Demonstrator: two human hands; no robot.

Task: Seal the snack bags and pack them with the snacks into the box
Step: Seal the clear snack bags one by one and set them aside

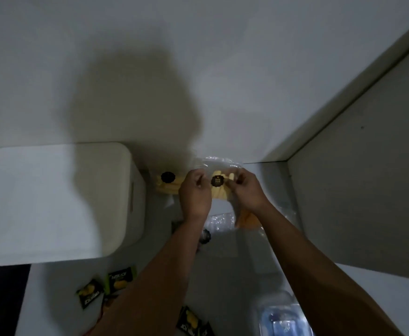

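At far left a white box (53, 202) sits on the bench (222, 263), with small dark snack packets (118, 282) lying near its front corner. Just right of the box lies a sealed snack bag (168, 181) bearing a dark round sticker. The left hand (195, 190) and right hand (243, 187) each pinch the clear snack bag (220, 184) between them, raised above the bench. To seal well, I would fold the mouth flat, keep both pinches taut, then press its sticker (217, 181) squarely over the fold.

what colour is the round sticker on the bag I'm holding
Black with gold lettering; the round sticker shows in the head view, on the clear snack bag.
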